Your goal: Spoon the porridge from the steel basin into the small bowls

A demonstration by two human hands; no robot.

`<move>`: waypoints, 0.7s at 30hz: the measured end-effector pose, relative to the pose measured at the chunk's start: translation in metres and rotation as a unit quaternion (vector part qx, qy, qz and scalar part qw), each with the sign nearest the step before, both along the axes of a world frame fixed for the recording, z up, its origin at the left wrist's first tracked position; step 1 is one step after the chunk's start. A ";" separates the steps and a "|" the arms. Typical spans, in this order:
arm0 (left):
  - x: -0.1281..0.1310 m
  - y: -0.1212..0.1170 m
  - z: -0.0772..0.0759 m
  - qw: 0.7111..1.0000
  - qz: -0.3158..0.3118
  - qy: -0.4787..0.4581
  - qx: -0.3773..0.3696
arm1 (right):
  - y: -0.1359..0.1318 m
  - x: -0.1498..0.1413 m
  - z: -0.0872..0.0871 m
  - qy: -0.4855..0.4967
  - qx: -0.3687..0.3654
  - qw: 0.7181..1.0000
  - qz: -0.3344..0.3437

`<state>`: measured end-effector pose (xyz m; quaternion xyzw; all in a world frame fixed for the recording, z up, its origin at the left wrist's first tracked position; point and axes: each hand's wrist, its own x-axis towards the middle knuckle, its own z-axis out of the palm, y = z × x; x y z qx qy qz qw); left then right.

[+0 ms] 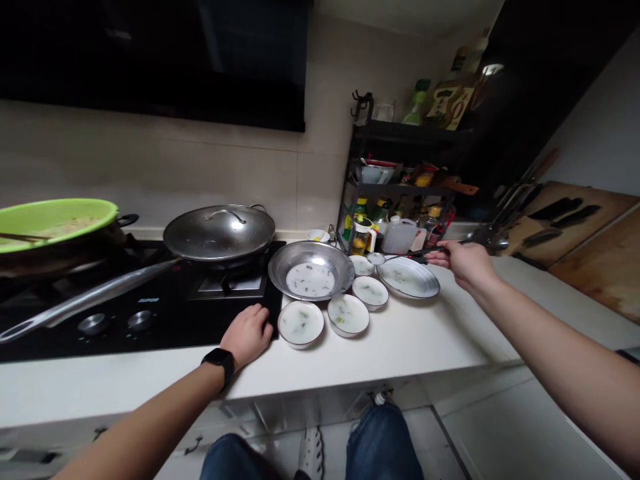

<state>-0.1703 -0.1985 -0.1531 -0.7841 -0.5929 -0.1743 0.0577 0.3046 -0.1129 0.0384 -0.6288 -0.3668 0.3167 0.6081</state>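
In the head view I have my right hand [463, 263] closed round the handle of the ladle [376, 259]; the ladle's cup is by the rear bowl [362, 273] and the plate [429, 283], and I cannot tell whether it touches either; my left hand [247, 337] rests on the edge of the stove [175, 327], fingers bent, just beside the leftmost bowl [300, 346]; its palm is hidden, so I cannot tell how far it is closed.
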 end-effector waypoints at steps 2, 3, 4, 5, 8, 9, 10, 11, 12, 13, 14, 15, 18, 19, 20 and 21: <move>0.001 0.000 0.001 1.000 -0.001 0.002 -0.002 | 0.006 -0.018 -0.002 0.007 -0.005 1.000 0.022; 0.001 0.000 0.001 1.000 -0.001 0.003 -0.002 | 0.010 -0.029 -0.005 0.009 -0.008 0.999 0.034; 0.001 0.000 0.000 1.000 -0.001 0.003 -0.002 | 0.013 -0.039 -0.010 0.010 -0.010 0.999 0.044; 0.001 0.000 0.000 1.000 -0.001 0.002 -0.001 | 0.017 -0.051 -0.015 0.009 -0.012 0.998 0.055; 0.001 0.000 0.000 1.000 0.001 -0.003 0.001 | 0.026 -0.084 -0.036 0.001 -0.012 0.996 0.086; 0.001 0.000 0.000 1.000 0.002 -0.005 0.001 | 0.027 -0.094 -0.043 -0.010 -0.005 0.995 0.100; 0.001 0.000 0.000 1.000 0.002 -0.008 -0.001 | 0.027 -0.103 -0.051 -0.036 0.007 0.992 0.120; 0.001 0.000 0.000 1.000 0.003 -0.011 -0.002 | 0.026 -0.110 -0.058 -0.075 0.026 0.986 0.144; 0.001 0.000 0.000 1.000 0.002 -0.014 -0.004 | 0.023 -0.116 -0.064 -0.133 0.053 0.974 0.174; 0.001 0.000 0.000 1.000 0.000 -0.018 -0.005 | 0.018 -0.121 -0.069 -0.206 0.088 0.952 0.209; 0.001 0.000 0.000 1.000 -0.001 -0.022 -0.005 | 0.012 -0.124 -0.073 -0.290 0.129 0.915 0.249; 0.001 0.000 0.000 1.000 -0.003 -0.026 -0.004 | 0.005 -0.125 -0.076 -0.376 0.175 0.861 0.295; 0.001 0.000 0.000 1.000 -0.002 -0.029 -0.002 | -0.016 -0.118 -0.072 -0.558 0.283 0.674 0.393; 0.001 0.000 -0.001 1.000 -0.001 -0.025 -0.001 | -0.021 -0.111 -0.068 -0.583 0.300 0.644 0.394; 0.001 0.000 -0.001 1.000 -0.001 -0.021 -0.001 | -0.025 -0.102 -0.063 -0.596 0.306 0.641 0.376; 0.001 0.001 -0.001 1.000 -0.001 -0.017 0.000 | -0.027 -0.091 -0.057 -0.598 0.302 0.661 0.339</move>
